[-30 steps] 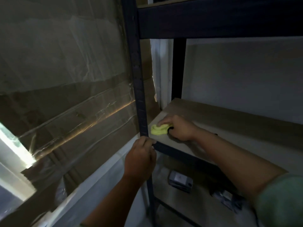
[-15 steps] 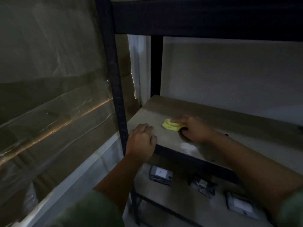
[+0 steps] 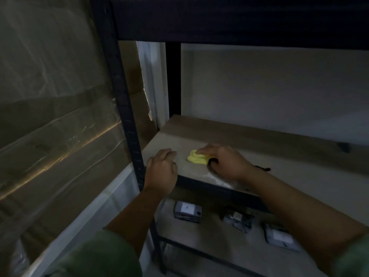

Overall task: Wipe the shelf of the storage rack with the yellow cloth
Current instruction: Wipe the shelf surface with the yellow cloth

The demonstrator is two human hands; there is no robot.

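Note:
A bunched yellow cloth (image 3: 196,159) lies on the pale wooden shelf (image 3: 279,152) of a dark metal storage rack, near the shelf's front left corner. My right hand (image 3: 225,162) presses down on the cloth, fingers curled over its right side, so part of the cloth is hidden beneath the palm. My left hand (image 3: 161,172) rests on the shelf's front left edge beside the rack's upright post (image 3: 123,116), fingers bent over the edge, holding nothing else.
A dark crossbeam (image 3: 239,19) of the shelf above hangs overhead. The lower shelf (image 3: 215,242) carries three small grey packets (image 3: 187,211). Plastic-wrapped cardboard (image 3: 52,126) stands left of the rack. A white wall (image 3: 279,92) backs the shelf.
My right hand has slid the cloth away from the front left corner, rightward and deeper onto the shelf. My left hand moved from the upright post onto the shelf's front edge.

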